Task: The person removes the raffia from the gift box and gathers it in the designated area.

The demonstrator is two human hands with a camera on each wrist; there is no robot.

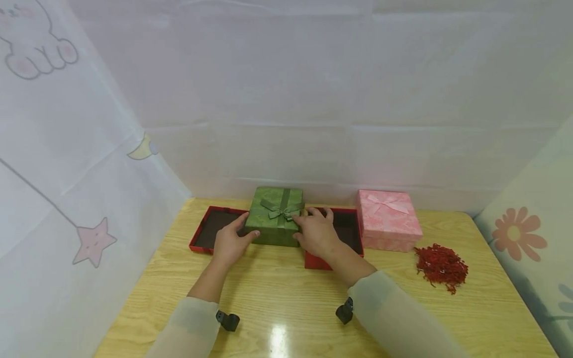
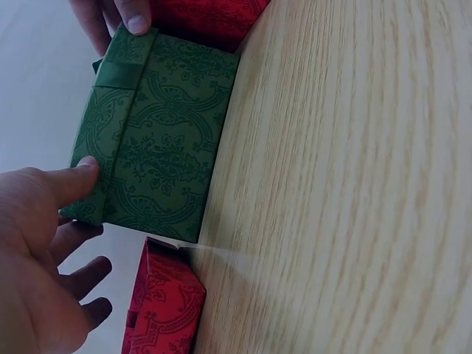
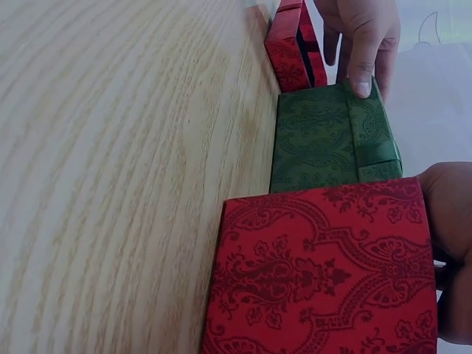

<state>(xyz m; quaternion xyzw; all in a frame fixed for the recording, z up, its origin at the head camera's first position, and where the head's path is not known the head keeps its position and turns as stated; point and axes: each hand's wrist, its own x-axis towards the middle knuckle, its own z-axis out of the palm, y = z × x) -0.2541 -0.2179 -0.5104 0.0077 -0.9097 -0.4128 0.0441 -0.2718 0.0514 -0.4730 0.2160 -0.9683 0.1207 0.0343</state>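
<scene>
A green gift box [image 1: 274, 236] with a ribbon bow [image 1: 281, 211] on its lid stands at the back of the table, between two red pieces. My left hand [image 1: 230, 246] grips its left front corner, the thumb on the lid's front edge and the other fingers along the left side. From the right, my right hand [image 1: 319, 236] holds the opposite corner; its thumb [image 2: 136, 21] touches the lid's edge in the left wrist view. Under my right wrist stands an open red box [image 3: 317, 273] with a dark inside. The shallow red lid [image 2: 164, 302] lies inside up at the left.
A pink gift box [image 1: 389, 221] with a pink bow stands right of the red box. Red shredded paper [image 1: 442, 266] lies in a heap at the table's right. Behind the wooden table [image 1: 268, 298] hangs a pale cloth [image 1: 286, 109].
</scene>
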